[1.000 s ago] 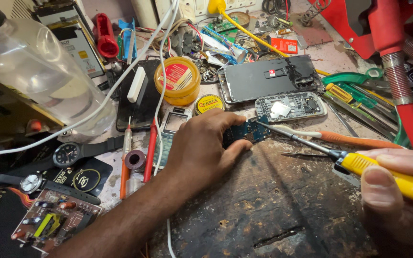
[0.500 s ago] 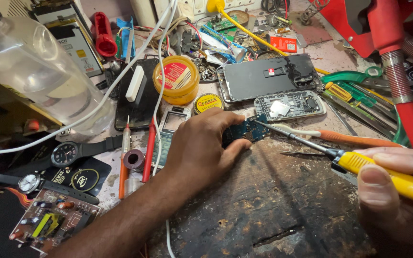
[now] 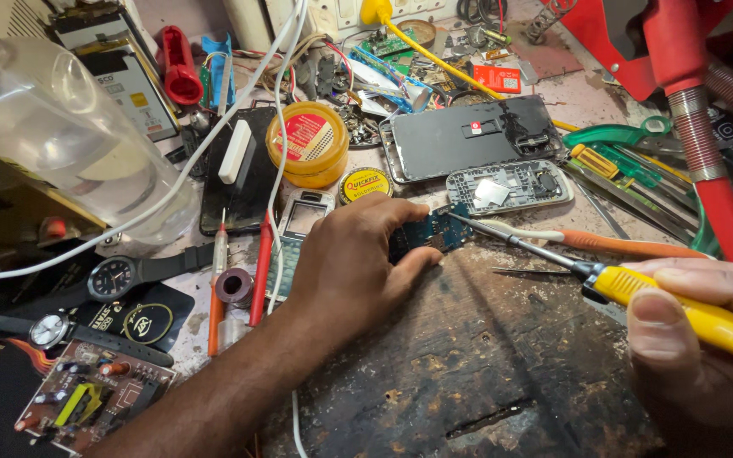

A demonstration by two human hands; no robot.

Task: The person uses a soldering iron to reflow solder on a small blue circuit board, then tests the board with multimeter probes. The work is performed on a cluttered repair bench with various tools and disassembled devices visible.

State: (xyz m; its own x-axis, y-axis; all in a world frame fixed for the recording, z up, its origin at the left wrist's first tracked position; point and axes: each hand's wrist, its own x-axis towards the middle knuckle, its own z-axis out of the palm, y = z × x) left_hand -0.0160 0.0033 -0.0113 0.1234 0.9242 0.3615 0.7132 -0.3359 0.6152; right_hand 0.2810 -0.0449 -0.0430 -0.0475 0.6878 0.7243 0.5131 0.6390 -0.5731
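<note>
My left hand (image 3: 354, 263) presses a small blue circuit board (image 3: 434, 231) down onto a scorched wooden work block (image 3: 477, 365). In my right hand (image 3: 697, 356), at the lower right, is a soldering iron with a yellow handle (image 3: 689, 309). Its thin metal tip (image 3: 460, 220) touches the right part of the blue board. Just beyond the board lie a grey phone frame (image 3: 511, 187) and a dark opened phone body (image 3: 468, 136).
A yellow tin of solder paste (image 3: 307, 144) and a small round tin (image 3: 365, 183) sit behind my left hand. Screwdrivers, a solder spool (image 3: 234, 285), wristwatches (image 3: 116, 276), a component board (image 3: 86, 399) and a clear bottle (image 3: 53, 127) crowd the left. A red stand (image 3: 689, 93) rises at right.
The iron's tip has slid slightly left along the blue board. My left hand keeps its hold on the board and has barely moved.
</note>
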